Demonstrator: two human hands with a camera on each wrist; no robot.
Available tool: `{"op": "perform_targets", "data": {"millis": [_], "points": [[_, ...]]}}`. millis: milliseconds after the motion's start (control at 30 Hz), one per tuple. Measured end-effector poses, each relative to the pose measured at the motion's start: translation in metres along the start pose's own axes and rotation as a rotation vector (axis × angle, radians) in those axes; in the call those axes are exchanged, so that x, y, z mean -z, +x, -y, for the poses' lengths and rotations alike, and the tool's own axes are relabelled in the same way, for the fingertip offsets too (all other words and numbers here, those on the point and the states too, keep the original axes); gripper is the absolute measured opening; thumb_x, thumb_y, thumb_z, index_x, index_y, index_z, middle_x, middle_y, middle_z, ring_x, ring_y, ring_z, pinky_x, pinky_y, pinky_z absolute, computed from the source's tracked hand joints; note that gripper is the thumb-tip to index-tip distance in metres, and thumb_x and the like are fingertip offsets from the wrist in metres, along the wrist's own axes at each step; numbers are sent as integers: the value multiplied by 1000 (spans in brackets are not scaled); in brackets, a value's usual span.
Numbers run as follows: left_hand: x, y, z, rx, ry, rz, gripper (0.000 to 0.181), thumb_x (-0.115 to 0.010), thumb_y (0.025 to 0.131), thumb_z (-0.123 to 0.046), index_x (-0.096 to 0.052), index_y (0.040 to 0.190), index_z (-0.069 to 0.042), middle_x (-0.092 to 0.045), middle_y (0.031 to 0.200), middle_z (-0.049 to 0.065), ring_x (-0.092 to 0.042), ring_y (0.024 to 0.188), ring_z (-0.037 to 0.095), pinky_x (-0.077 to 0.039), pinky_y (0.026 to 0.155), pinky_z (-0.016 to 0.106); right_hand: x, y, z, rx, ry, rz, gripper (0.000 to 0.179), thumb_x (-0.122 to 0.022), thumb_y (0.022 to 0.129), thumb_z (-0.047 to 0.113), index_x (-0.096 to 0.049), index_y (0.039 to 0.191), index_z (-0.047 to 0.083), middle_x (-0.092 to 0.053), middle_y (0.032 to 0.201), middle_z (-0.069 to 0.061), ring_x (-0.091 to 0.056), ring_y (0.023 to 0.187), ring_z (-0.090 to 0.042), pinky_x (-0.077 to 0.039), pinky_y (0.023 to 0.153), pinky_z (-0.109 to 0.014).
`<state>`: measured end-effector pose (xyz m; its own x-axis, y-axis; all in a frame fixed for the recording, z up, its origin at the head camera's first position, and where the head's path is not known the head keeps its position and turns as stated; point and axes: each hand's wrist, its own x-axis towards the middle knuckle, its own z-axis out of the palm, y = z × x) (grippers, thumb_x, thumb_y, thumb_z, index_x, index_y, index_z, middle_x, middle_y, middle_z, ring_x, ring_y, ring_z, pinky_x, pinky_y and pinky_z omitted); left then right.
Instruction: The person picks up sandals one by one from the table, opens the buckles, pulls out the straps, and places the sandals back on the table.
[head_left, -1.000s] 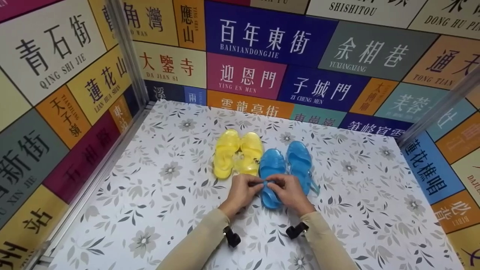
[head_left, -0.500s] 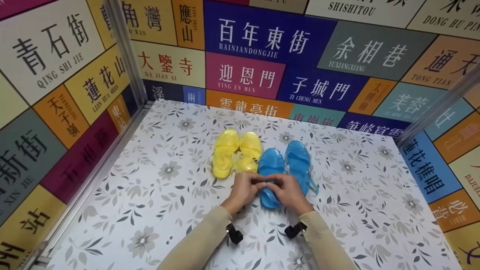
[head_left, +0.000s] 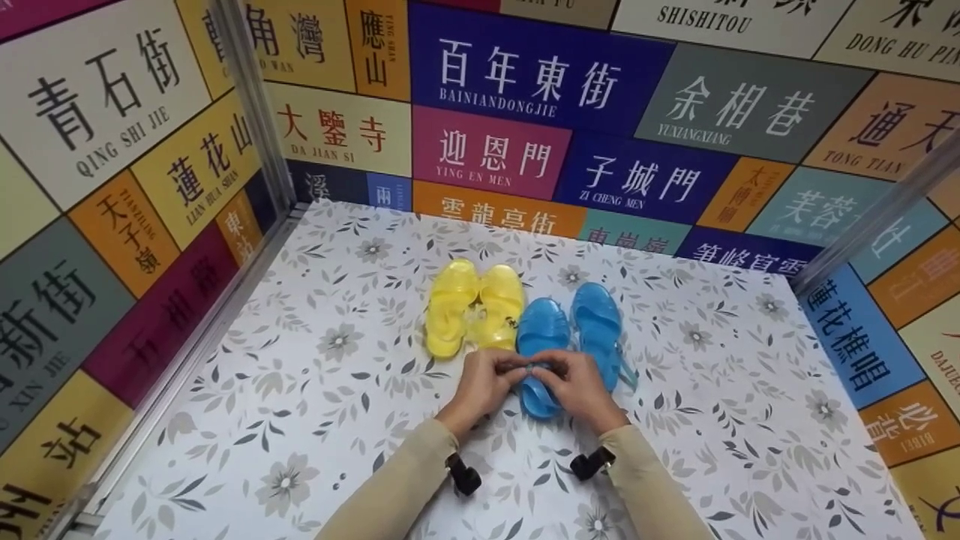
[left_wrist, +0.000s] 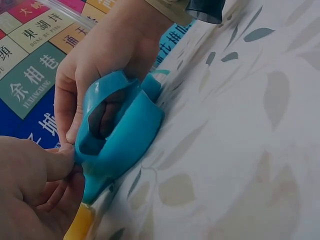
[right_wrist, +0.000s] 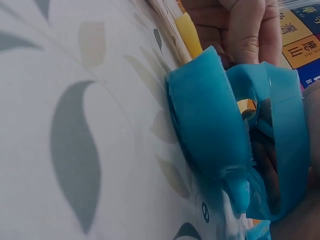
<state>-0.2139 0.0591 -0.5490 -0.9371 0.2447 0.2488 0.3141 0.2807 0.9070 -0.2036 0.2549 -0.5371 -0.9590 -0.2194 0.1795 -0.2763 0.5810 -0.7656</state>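
Two blue jelly sandals stand right of center in the head view, toes pointing away from me. My left hand (head_left: 484, 384) and right hand (head_left: 583, 386) meet over the left blue sandal (head_left: 544, 322). Thumb and fingers of each pinch its strap (left_wrist: 102, 85), which arches above the heel in the left wrist view. The fingertips hide the strap's fastening spot. In the right wrist view the sandal's heel (right_wrist: 207, 120) faces the camera, resting on the floral surface. The other blue sandal (head_left: 598, 311) lies just beyond my right hand, its strap end sticking out loose to the right.
A pair of yellow jelly sandals (head_left: 450, 300) sits side by side left of the blue ones, close to my left hand. The white floral tabletop (head_left: 337, 412) is bounded by panels printed with colorful street signs (head_left: 525, 75) and metal corner posts (head_left: 266, 105).
The left hand shifts slightly right and then back, while the fingertips of both hands stay together at the blue sandal's strap. The sandals have not moved.
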Motion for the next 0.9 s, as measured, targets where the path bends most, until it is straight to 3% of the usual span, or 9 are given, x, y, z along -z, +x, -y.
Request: {"op": "perform_targets", "data": {"millis": [367,900], "points": [[4,2,-2,-9,40,-4,10,-80,92,-4,-84,101,-7,-81,94,4,-75,85,14,-60,76,25,2,2,2,-28,-3,3,15,-75,98,11,-80,111,14,-79,109,0,-72,101,-17,-58,88,-34],[0,4,-7,65,20,16,11,-82,91,-7,-84,102,-10,-81,97,1,-75,91,12,-60,80,25,-1,1,2,-26,-4,-4,16,-76,96,9,-80,111,14,-79,108,1,-72,100,-17,-59,86,-33]]}}
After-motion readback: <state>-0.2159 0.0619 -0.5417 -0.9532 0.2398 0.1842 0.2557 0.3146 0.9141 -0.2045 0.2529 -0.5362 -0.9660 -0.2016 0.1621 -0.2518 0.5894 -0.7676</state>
